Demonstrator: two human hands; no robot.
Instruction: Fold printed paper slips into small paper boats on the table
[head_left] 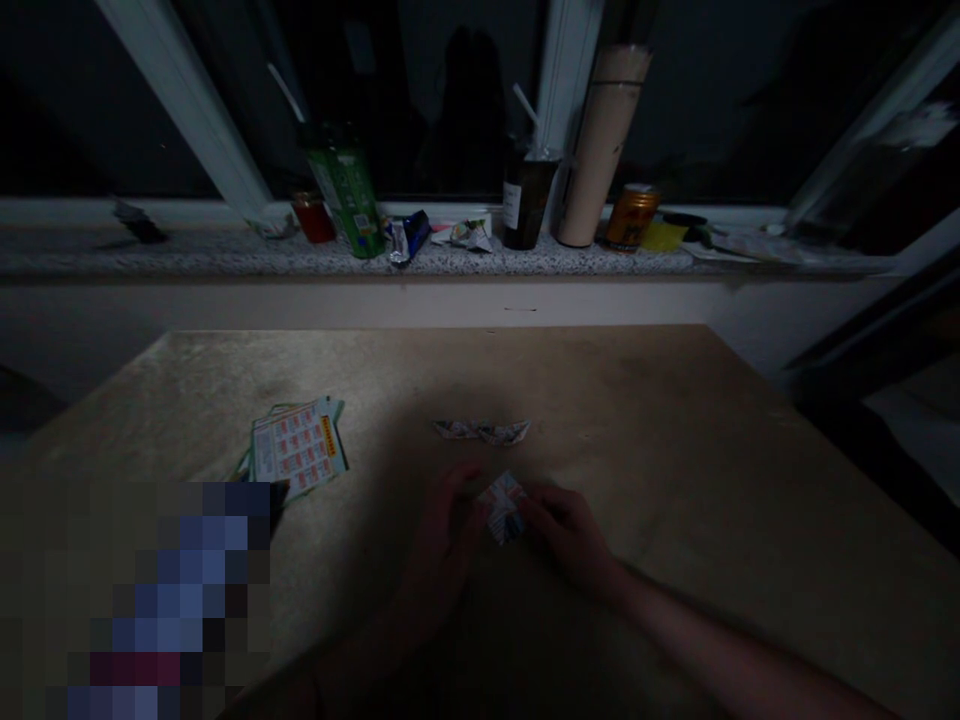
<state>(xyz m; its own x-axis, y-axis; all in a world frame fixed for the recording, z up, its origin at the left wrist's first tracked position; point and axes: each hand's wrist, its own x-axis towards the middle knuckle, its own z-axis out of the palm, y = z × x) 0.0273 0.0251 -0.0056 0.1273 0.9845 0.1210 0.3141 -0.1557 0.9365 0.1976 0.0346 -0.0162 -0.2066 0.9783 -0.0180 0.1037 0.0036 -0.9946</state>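
A small diamond-shaped piece of folded printed paper is between my two hands, just above or on the table. My right hand pinches its right corner between thumb and fingers. At the left corner, the thumb of my left hand meets the paper, with the index finger curved away above it; the other fingers are in dark shadow. Just beyond my hands lies a second folded paper, long and narrow with pointed ends. A stack of printed paper sheets lies further left.
A blurred-out object covers the lower left of the wooden table. Behind, the stone windowsill holds a green carton, a dark cup with straw, a tall pinkish flask and an orange can. The light is dim.
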